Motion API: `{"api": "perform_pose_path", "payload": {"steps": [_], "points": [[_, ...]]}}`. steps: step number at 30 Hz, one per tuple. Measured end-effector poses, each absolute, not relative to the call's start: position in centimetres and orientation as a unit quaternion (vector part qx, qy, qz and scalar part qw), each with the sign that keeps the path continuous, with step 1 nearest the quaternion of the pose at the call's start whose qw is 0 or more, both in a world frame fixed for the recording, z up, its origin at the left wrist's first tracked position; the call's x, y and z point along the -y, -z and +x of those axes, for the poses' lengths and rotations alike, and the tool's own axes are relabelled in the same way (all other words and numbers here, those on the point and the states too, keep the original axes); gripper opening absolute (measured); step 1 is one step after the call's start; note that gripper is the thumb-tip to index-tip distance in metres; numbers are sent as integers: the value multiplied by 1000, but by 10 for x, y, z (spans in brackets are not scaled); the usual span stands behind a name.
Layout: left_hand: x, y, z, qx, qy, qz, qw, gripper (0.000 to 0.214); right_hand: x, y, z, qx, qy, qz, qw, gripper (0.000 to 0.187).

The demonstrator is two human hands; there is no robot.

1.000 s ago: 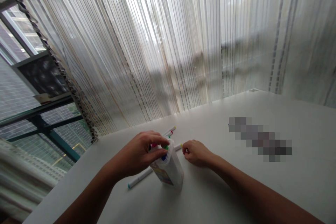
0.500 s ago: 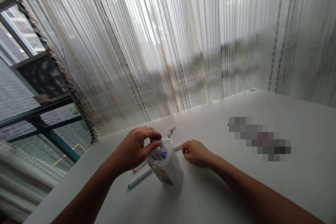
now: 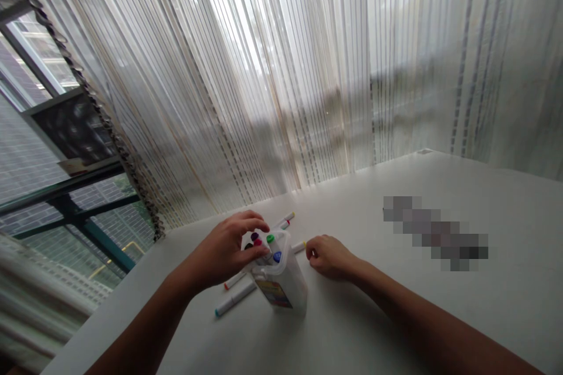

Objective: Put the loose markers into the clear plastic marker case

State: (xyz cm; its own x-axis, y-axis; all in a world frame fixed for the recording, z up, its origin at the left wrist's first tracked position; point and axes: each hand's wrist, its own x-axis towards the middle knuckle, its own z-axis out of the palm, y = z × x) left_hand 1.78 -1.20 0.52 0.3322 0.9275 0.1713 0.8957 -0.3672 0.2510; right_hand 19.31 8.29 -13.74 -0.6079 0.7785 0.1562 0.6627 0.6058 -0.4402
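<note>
Above the mouth of a clear plastic container (image 3: 290, 290), my left hand (image 3: 224, 249) is open, thumb and fingers apart around the marker tops. Inside stand several markers, among them one with a green cap (image 3: 270, 238) and one with a blue cap (image 3: 277, 256). Purple, pink and black caps show between my fingers. My right hand (image 3: 331, 256) rests on the table with its fingers curled closed. Its fingertips are right by the yellow end of a white marker (image 3: 298, 247) lying partly behind the container. I see nothing held in them.
A marker with a teal end (image 3: 235, 299) and one with an orange-red end (image 3: 234, 281) lie left of the container. Other markers (image 3: 284, 224) lie behind it. A blurred-out item (image 3: 435, 233) is on the white table (image 3: 352, 328) at right. Sheer curtains (image 3: 281, 99) hang beyond.
My left hand has let go of the green-capped marker, which now stands lower in the container. The left thumb and fingers have parted. My right hand stays in place.
</note>
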Motion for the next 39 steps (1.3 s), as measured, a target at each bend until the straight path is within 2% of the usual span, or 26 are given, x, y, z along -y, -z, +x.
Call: {"api": "perform_pose_path", "payload": {"steps": [5,10,17,39], "points": [[10,-5,15,-589,-128,791,101,27,-82,137,194,879,-175,-411,168,24],[7,-2,22,-599,-142,786,65,23,-81,135,194,878,-179,-415,158,25],[9,-3,24,-606,-137,781,69,31,-82,135,194,882,-177,-406,160,25],[14,-8,35,-628,-92,771,56,25,-83,135,194,884,-175,-404,159,24]]}}
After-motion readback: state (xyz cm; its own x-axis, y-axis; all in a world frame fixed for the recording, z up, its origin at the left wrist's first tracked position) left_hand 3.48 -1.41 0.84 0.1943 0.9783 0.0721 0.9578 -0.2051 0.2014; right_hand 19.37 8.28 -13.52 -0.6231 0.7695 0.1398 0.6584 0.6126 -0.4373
